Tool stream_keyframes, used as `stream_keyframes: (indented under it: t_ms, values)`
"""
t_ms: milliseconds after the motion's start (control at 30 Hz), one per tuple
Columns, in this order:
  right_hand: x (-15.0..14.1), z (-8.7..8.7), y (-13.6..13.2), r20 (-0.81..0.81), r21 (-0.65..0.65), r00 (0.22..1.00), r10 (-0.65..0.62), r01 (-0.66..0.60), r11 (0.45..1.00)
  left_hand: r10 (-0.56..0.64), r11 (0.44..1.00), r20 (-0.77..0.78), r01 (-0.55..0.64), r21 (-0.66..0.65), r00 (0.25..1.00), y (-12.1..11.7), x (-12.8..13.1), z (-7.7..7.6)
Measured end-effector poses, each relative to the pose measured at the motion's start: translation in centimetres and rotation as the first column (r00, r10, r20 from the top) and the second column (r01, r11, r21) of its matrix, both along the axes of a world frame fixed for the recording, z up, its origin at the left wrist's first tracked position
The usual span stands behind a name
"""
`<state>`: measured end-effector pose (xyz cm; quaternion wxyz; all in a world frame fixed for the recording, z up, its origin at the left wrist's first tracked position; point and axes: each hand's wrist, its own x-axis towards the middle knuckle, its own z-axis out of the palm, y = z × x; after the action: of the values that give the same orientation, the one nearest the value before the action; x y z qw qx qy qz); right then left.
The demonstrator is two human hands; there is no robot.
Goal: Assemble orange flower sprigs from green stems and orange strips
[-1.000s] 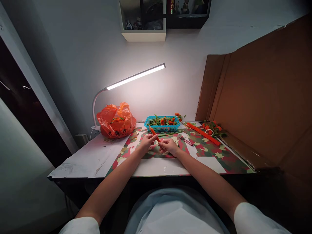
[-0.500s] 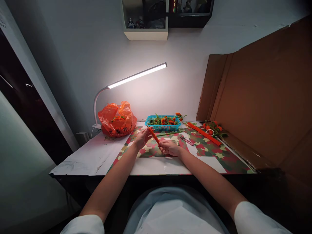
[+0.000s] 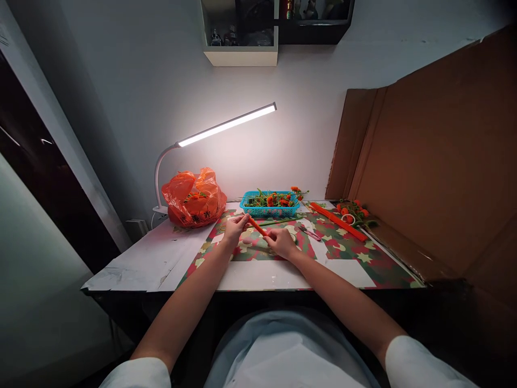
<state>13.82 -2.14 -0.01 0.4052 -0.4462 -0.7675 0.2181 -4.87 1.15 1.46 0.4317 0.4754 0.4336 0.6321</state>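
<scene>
The head view shows the left hand [image 3: 235,228] and the right hand [image 3: 281,242] near the middle of the frame, above the surface [image 3: 141,257]. Between them they hold a thin orange strip [image 3: 257,226], slanting down toward the right. The left hand's fingers are clamped on its upper end, the right hand's fingers on its lower end. Just beyond is a blue basket [image 3: 269,212] of orange flowers and green stems. At centre left sits an orange plastic bag [image 3: 194,210]; right of centre lie pink-handled scissors [image 3: 310,233] and a long red-orange strip [image 3: 338,221].
</scene>
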Motion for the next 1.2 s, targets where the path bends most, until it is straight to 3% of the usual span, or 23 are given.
stream_keyframes:
  t_ms: [133,233,433,633,767,900,1200]
  values:
    - [-0.7,0.5,-0.6,0.262,0.153,0.953,-0.149,0.111,0.982,0.055,0.998,0.022,-0.055,-0.03,0.998,0.5,0.0,-0.5]
    - [-1.3,0.4,-0.8,0.321,0.166,0.931,-0.175,0.127,0.978,0.08,0.997,0.011,-0.08,-0.019,0.997,0.8,-0.2,-0.8]
    - [-1.3,-0.2,-0.3,0.178,0.144,0.976,-0.125,0.1,0.985,0.105,0.994,0.007,-0.104,-0.033,0.994,1.0,-0.1,-0.9]
    - [-0.5,-0.5,0.4,0.048,0.073,0.993,-0.105,0.102,0.992,-0.005,0.999,-0.031,0.006,0.031,1.0,0.0,0.7,-0.4]
    - [-0.8,-0.6,0.3,0.011,0.098,0.996,-0.087,0.086,0.991,-0.111,0.991,-0.14,0.121,0.059,0.984,-1.1,2.3,-0.2]
    - [-1.0,-0.8,0.4,-0.076,0.123,0.991,-0.108,0.116,0.986,-0.134,0.982,-0.239,0.161,0.095,0.962,-1.9,3.6,0.1]
    - [-1.0,-0.5,0.2,-0.002,0.155,0.979,-0.203,0.2,0.967,-0.166,0.976,-0.23,0.194,0.103,0.959,-2.0,3.9,-0.2]
